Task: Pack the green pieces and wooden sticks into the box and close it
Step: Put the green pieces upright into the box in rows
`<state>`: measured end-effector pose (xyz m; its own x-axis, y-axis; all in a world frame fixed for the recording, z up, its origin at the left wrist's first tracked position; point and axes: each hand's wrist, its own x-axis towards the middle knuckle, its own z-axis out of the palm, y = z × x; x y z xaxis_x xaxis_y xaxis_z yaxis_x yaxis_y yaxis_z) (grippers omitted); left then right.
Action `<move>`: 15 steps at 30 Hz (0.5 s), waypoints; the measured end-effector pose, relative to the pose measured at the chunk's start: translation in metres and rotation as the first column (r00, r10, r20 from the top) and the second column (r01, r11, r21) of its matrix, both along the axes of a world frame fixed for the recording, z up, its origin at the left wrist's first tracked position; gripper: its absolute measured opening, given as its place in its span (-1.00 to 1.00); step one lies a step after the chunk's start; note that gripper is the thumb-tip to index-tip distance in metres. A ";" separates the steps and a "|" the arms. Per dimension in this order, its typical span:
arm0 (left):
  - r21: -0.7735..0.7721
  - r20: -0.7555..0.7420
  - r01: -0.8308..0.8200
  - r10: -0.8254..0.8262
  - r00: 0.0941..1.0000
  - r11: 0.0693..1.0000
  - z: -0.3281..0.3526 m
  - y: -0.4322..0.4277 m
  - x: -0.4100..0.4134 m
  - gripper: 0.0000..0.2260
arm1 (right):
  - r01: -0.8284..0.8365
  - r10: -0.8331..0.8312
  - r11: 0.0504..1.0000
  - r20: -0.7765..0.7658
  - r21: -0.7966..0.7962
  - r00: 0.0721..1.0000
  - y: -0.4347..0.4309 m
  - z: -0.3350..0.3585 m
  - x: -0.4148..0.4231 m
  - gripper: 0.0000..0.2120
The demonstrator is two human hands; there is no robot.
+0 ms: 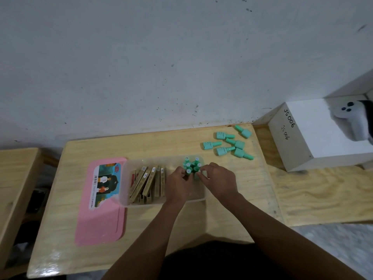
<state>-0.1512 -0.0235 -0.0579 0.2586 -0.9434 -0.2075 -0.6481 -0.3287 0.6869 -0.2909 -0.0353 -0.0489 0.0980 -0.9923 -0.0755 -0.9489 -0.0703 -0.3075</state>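
A clear plastic box (129, 201) sits mid-table. Several wooden sticks (148, 181) lean in its left half. Several green pieces (191, 164) stand upright in its right half. Both hands are inside the box at those pieces: my left hand (178, 183) pinches one at the group's near left, my right hand (219, 179) pinches another at the near right. More green pieces (229, 145) lie loose on the table at the far right. The pink lid (101, 217) lies flat to the left of the box, its picture label facing up.
A white box marked JS006 (306, 134) stands on a plywood board (323, 197) at the right, with a white and black object (355, 118) on top. A grey wall runs behind the table. Another wooden surface (14, 178) is at the left.
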 end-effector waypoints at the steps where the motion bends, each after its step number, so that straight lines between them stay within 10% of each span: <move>1: 0.001 -0.005 -0.001 0.001 1.000 1.000 0.000 0.000 0.000 -0.84 | -0.003 0.003 1.000 0.000 0.001 1.000 0.000 0.000 0.000 -0.68; 15: -0.177 0.108 0.062 -0.043 0.993 0.982 0.013 -0.003 -0.002 -0.76 | 0.199 -0.181 0.971 0.135 -0.134 0.974 0.002 0.011 -0.068 -0.75</move>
